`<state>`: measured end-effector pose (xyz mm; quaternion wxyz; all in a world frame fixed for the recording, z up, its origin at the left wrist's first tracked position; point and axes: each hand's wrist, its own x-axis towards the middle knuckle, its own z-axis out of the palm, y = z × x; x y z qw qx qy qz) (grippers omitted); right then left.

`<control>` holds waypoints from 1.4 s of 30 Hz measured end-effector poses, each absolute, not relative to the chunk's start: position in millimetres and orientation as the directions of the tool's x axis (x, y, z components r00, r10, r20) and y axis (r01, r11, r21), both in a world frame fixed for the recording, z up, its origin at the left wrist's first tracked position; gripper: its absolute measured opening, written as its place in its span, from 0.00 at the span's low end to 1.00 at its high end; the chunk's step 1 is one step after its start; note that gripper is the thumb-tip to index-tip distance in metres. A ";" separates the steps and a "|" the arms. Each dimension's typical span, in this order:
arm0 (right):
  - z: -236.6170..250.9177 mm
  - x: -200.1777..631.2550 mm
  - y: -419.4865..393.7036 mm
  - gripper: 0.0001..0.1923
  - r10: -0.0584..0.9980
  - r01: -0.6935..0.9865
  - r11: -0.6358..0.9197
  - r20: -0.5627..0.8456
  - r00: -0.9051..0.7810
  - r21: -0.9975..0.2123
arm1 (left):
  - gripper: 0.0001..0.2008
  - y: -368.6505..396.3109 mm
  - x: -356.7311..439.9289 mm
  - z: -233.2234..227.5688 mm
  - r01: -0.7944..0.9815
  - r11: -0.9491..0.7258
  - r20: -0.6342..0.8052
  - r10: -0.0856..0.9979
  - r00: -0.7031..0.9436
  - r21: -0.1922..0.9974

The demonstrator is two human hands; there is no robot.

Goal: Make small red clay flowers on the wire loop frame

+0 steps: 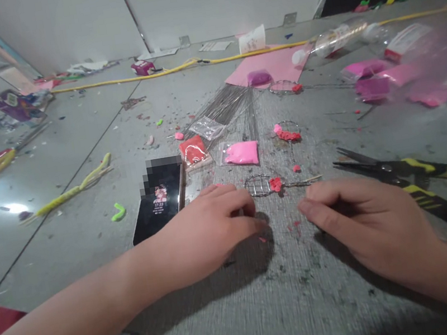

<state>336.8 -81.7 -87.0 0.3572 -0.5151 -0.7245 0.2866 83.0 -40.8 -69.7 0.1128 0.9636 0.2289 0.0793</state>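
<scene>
My left hand [219, 224] rests low over the table, its fingers curled down and its thumb apart from the index finger. Just past its fingertips lies a small racket-shaped wire frame [257, 186] with a red clay flower [276, 184] at its neck. The wire handle points toward my right hand [359, 219], whose thumb and index finger are pinched together; what they hold, if anything, is hidden. A second wire frame [288, 133] with pink and red clay lies farther back. Beside my right hand are black-and-yellow pliers [389, 169], jaws apart.
A phone [161, 200] lies by my left hand. Behind are bags of red clay [194, 152] and pink clay [242, 154], a bundle of wires [224, 105], pink paper [274, 60] and a plastic bottle [339, 39]. A yellow cable [108, 83] crosses the back.
</scene>
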 end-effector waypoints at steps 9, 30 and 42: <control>-88.6 336.5 -80.6 0.20 0.887 0.571 0.459 0.320 -0.333 -0.680 | 0.15 -27.3 62.9 -54.6 0.711 -0.696 -0.013 0.714 0.700 0.102; -80.1 322.1 -95.4 0.05 0.724 0.506 0.688 0.541 -0.428 -0.521 | 0.15 -53.6 99.3 -59.0 0.296 -0.474 0.147 0.696 0.703 0.830; -79.1 323.6 -91.6 0.15 0.819 0.496 0.570 0.399 -0.413 -0.655 | 0.11 -47.1 91.8 -61.5 0.533 -0.594 0.111 0.724 0.681 0.603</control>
